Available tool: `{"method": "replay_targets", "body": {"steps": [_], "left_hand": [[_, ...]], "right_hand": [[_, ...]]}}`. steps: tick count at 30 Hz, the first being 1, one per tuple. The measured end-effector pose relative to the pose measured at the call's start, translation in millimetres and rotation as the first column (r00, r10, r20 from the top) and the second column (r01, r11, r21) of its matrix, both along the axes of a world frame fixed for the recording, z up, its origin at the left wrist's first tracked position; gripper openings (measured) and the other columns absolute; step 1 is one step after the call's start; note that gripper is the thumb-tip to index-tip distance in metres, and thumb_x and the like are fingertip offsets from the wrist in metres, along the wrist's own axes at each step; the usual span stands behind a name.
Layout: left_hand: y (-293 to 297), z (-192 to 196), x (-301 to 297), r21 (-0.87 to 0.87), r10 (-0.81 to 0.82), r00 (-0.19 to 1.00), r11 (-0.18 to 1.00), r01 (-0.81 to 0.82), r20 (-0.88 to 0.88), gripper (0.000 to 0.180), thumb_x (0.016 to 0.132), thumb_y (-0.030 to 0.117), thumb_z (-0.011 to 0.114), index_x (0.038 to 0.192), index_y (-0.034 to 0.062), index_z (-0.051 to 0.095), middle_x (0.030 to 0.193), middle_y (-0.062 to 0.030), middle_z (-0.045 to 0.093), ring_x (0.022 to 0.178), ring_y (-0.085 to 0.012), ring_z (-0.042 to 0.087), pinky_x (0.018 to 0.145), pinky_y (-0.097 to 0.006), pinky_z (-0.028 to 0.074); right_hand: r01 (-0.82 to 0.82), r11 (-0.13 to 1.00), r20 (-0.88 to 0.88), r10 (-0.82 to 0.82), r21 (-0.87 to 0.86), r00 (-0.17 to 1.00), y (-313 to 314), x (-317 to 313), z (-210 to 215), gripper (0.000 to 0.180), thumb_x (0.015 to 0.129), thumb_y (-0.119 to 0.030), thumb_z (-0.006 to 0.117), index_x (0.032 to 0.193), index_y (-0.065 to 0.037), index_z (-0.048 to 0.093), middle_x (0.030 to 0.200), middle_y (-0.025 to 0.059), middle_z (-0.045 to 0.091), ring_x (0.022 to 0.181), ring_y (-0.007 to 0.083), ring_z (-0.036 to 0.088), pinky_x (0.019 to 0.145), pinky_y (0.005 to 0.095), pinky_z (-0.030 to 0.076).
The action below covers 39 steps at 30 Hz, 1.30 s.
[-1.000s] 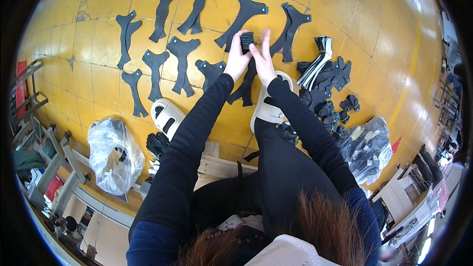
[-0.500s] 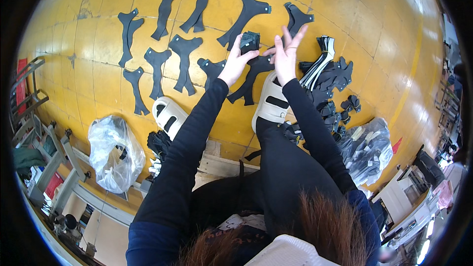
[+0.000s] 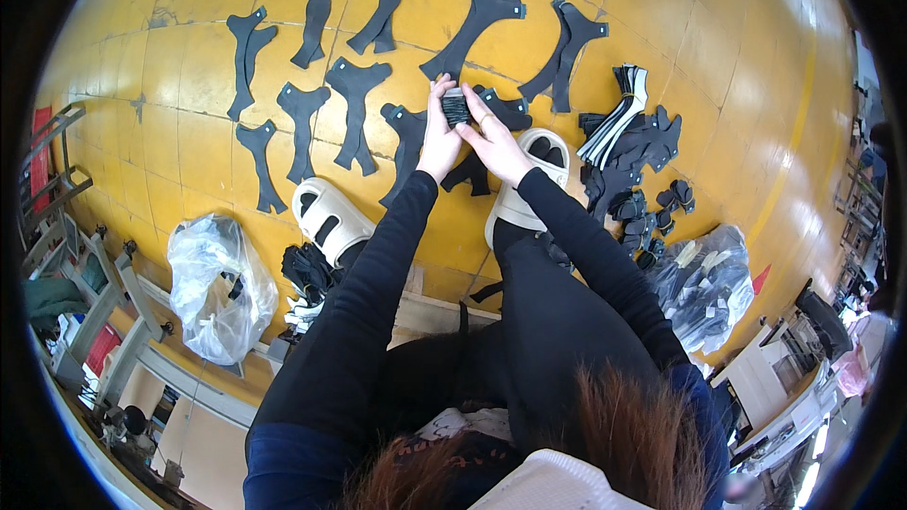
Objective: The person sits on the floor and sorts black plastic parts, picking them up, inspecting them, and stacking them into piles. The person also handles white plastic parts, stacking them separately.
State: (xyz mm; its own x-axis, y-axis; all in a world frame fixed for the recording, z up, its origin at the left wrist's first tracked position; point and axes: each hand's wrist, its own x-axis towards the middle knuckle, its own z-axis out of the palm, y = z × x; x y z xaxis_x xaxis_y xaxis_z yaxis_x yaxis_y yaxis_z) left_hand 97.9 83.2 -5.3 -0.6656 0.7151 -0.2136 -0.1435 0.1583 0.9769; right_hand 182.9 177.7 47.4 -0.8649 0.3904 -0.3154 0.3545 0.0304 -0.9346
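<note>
My left hand [image 3: 439,137] and my right hand [image 3: 491,137] are raised together over the yellow floor [image 3: 746,94], both closed around a small stack of black cut pieces [image 3: 456,108]. Below and around the hands, several black curved fabric pieces [image 3: 354,109] lie spread out flat on the floor in rows. One of them [image 3: 408,137] sits just left of my left wrist. My feet in white sandals [image 3: 326,212] rest on the floor under my arms.
A pile of black and white cut parts [image 3: 628,137] lies to the right of my hands. Clear plastic bags sit at the left [image 3: 215,288] and right [image 3: 704,288]. Metal racks and frames [image 3: 85,283] stand along the left edge.
My right hand had its fingers spread half a second ago; now both hands have come together and closed on the small black stack, drawn slightly nearer to me.
</note>
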Motion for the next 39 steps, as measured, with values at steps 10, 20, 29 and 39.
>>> {"method": "replay_targets", "body": {"steps": [10,20,29,39], "left_hand": [[14.4,32.9,6.7,0.142,0.155,0.911,0.965,-0.223,0.381,0.054,0.082,0.011,0.048,0.135,0.0102,0.04,0.154,-0.0108,0.024,0.146,-0.029,0.006,0.117,-0.038,0.007],[40.2,28.9,11.3,-0.025,0.296,0.94,0.955,-0.296,0.168,0.029,0.102,0.031,0.039,0.108,0.0055,0.052,0.14,-0.0124,0.044,0.142,-0.032,0.02,0.114,-0.042,0.016],[42.4,30.3,6.4,-0.046,0.408,0.882,0.911,-0.409,0.235,0.041,0.104,0.035,0.031,0.12,0.0036,0.052,0.126,-0.0118,0.053,0.122,-0.0218,0.045,0.106,-0.032,0.03],[35.5,12.8,8.0,0.009,0.274,0.954,0.961,-0.277,0.118,0.033,0.103,0.031,0.037,0.123,0.0068,0.049,0.125,-0.0082,0.053,0.114,-0.0186,0.05,0.101,-0.031,0.037]], "right_hand": [[0.17,0.982,0.059,-0.165,-0.078,0.985,-1.6,-11.6,2.7,0.053,0.102,-0.026,0.038,0.15,-0.009,0.022,0.152,0.0179,0.028,0.141,0.0277,0.026,0.113,0.0337,0.023],[0.43,0.864,0.072,-0.427,-0.262,0.902,-10.4,-31.0,-12.8,0.054,0.103,-0.036,0.032,0.15,-0.011,0.022,0.151,0.014,0.032,0.139,0.0252,0.031,0.112,0.0324,0.026],[0.425,0.881,0.023,-0.43,-0.209,0.902,-7.5,-26.9,-23.1,0.051,0.104,-0.032,0.03,0.147,-0.005,0.029,0.147,0.016,0.038,0.136,0.0265,0.036,0.111,0.0323,0.028],[0.392,0.872,0.022,-0.404,-0.292,0.915,-11.3,-29.3,-15.6,0.051,0.104,-0.032,0.028,0.147,-0.004,0.028,0.148,0.0163,0.036,0.137,0.0265,0.034,0.112,0.032,0.025]]}}
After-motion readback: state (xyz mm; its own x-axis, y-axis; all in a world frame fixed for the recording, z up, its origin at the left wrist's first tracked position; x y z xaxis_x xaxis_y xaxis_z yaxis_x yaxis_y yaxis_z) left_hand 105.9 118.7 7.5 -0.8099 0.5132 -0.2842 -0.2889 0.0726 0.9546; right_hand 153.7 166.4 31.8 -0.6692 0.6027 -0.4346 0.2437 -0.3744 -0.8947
